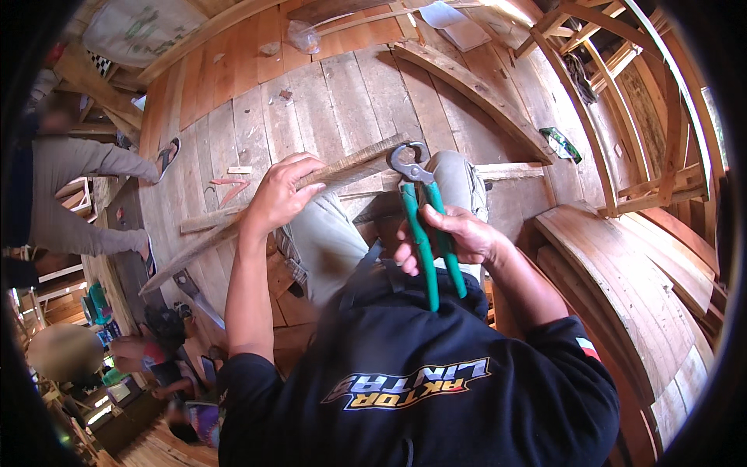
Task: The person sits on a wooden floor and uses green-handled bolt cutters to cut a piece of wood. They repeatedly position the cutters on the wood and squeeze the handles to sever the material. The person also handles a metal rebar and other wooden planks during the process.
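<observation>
My left hand (282,193) is closed round a long, rough wooden strip (354,165), its thumb on the near side. The strip runs slantwise from the lower left to the pincers, across my knees. In my right hand (464,236) is a pair of pincers (434,204) with green handles and dark rounded jaws. Those jaws are at the strip's right end, apart from my left hand. Whether they bite on a nail there is too small to tell.
A person (93,159) stands at the left on the plank floor (327,101). A handsaw (194,294) lies left of my forearm. Ahead lies a thick beam (475,97). Curved boards (607,257) are stacked at the right, below a wooden frame (591,148).
</observation>
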